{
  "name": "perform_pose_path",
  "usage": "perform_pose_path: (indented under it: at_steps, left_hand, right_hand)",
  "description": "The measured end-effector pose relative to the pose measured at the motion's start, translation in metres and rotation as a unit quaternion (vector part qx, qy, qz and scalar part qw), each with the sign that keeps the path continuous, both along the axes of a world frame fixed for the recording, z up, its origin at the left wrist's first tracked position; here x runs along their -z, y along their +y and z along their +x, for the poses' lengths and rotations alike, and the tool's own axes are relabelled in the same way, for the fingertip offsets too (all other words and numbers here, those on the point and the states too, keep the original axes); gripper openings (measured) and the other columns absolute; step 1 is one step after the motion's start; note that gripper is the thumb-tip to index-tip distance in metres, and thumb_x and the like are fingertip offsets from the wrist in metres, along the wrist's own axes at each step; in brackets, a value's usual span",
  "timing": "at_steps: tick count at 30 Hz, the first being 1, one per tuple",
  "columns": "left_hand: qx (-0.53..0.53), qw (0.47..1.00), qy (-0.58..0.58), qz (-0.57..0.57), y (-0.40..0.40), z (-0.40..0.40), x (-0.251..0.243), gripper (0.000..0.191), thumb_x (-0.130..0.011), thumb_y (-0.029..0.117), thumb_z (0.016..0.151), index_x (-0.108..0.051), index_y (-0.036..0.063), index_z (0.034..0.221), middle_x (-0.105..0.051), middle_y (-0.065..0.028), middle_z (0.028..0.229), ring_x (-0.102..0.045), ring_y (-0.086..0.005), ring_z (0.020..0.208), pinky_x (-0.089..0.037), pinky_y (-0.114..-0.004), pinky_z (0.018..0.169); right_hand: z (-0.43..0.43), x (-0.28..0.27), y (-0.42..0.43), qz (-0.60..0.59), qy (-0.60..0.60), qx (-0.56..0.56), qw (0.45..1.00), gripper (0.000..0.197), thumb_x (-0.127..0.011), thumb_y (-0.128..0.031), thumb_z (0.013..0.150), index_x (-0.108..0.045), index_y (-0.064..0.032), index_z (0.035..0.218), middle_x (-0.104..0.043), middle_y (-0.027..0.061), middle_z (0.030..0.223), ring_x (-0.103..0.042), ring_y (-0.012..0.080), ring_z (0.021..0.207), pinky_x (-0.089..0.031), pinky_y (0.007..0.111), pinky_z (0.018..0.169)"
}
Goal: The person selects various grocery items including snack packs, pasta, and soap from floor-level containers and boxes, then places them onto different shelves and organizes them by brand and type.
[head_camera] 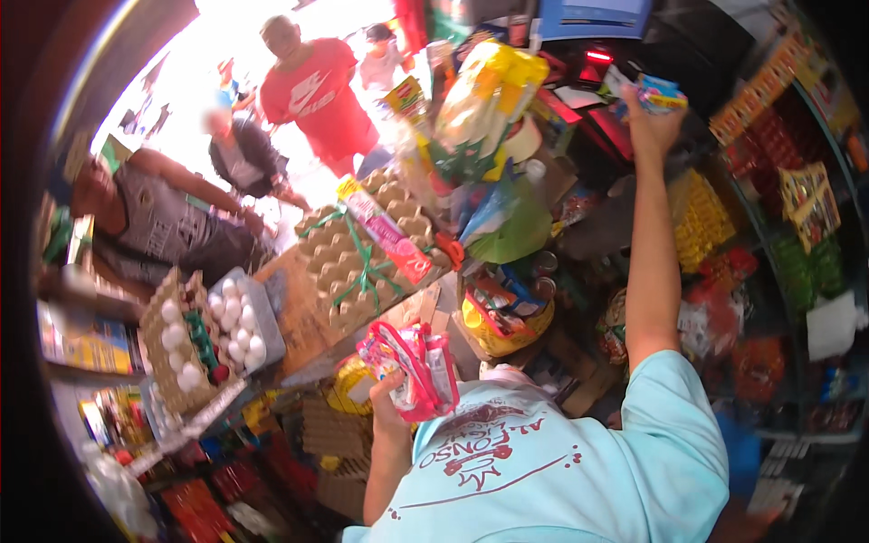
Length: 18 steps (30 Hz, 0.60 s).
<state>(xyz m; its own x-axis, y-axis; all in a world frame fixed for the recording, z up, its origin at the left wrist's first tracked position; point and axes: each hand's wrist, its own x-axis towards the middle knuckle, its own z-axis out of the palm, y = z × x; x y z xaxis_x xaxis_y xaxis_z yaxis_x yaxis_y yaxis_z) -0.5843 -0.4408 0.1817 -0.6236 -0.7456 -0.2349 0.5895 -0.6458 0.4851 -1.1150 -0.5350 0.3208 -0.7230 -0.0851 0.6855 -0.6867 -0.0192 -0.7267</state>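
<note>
My left hand (388, 397) is raised in front of my shirt and grips several pink-edged plastic packets (428, 380). Stretched far forward at the upper right, my right hand (655, 125) is closed around a small blue and yellow pack (658, 95), near a device with a red light (597, 61) and below a monitor (594, 17). Between and ahead of the hands, a yellow basket (502, 332) holds cans and packets. An egg tray stack (326, 251) tied with green string lies on the wooden counter, with a pink and red box (387, 231) on top.
White eggs fill a plastic container (268, 315) and a carton tray (163, 360) at left. Several people stand beyond the counter (299, 298), one in a red shirt (312, 88). A large yellow-topped bag (485, 102) stands ahead; shelves with hanging packets (811, 203) line the right.
</note>
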Motion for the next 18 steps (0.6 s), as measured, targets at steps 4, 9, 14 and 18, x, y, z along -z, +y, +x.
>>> perform_pose_path:
  at_steps: [4,9,14,18]
  left_hand:
    - [-0.129,0.987,-0.057,0.080,0.018,0.046,0.044,0.074,-0.065,0.024,0.079,-0.042,-0.0001,0.145,-0.062,-0.0209,0.127,-0.068,-0.0319,0.105,-0.058,-0.043,0.090]
    - [-0.209,0.971,-0.020,0.119,0.029,0.076,0.056,0.043,-0.066,0.014,0.084,-0.059,0.0014,0.124,-0.070,-0.0131,0.112,-0.070,-0.0258,0.099,-0.056,-0.040,0.091]
    - [-0.281,0.951,-0.036,0.124,0.017,0.093,0.019,0.037,-0.065,0.014,0.086,-0.061,0.0027,0.120,-0.071,-0.0111,0.107,-0.070,-0.0250,0.097,-0.056,-0.039,0.090]
    - [-0.265,0.963,0.050,0.019,-0.016,0.105,0.037,0.036,-0.061,0.023,0.091,-0.061,0.0061,0.123,-0.071,-0.0109,0.110,-0.070,-0.0240,0.100,-0.056,-0.040,0.092]
  right_hand:
    - [0.041,0.007,0.026,0.096,0.122,-0.001,0.988,0.055,-0.088,-0.028,0.076,-0.055,0.0011,0.109,-0.064,0.0141,0.107,-0.063,0.0221,0.092,-0.052,0.038,0.085]
    - [0.248,0.046,0.066,0.080,-0.108,-0.459,0.878,0.046,-0.080,-0.011,0.081,-0.055,-0.0026,0.118,-0.067,0.0057,0.100,-0.064,0.0134,0.091,-0.054,0.034,0.081]
    - [0.378,0.043,-0.039,0.537,0.085,-0.483,0.686,0.071,-0.080,-0.035,0.078,-0.047,0.0037,0.127,-0.067,0.0240,0.108,-0.068,0.0367,0.100,-0.054,0.040,0.089]
    - [0.415,0.090,-0.118,0.625,0.190,-0.329,0.682,0.087,-0.080,-0.045,0.076,-0.041,0.0078,0.133,-0.070,0.0246,0.106,-0.069,0.0370,0.102,-0.054,0.044,0.089]
